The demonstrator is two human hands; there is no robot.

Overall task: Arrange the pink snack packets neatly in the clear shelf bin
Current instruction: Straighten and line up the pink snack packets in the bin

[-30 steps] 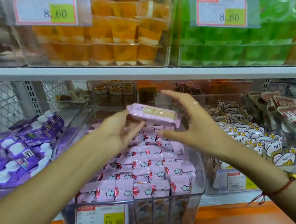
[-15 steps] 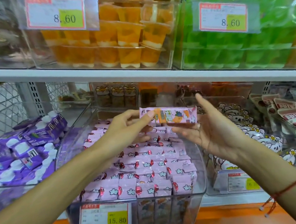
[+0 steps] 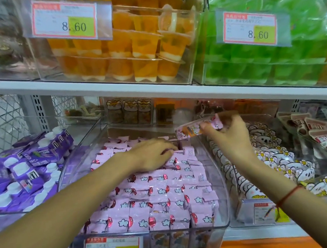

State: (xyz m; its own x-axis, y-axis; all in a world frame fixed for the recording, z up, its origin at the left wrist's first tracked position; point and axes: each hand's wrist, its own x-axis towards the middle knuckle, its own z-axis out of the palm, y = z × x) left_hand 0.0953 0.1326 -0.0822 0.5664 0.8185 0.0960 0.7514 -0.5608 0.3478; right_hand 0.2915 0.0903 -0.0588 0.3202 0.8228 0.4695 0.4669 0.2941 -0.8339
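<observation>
A single wide-angle camera, worn on the person's head, looks forward and slightly down at a shop shelf from close range. The clear shelf bin (image 3: pixel 221 180) sits centred low in the frame, both forearms reaching in from the bottom edge. The upper shelf (image 3: pixel 112 89) crosses the view above, bowed by the lens.

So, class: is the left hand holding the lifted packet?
No: the right hand pinches the lifted pink snack packet, while the left hand rests on packets in the clear shelf bin.
</observation>
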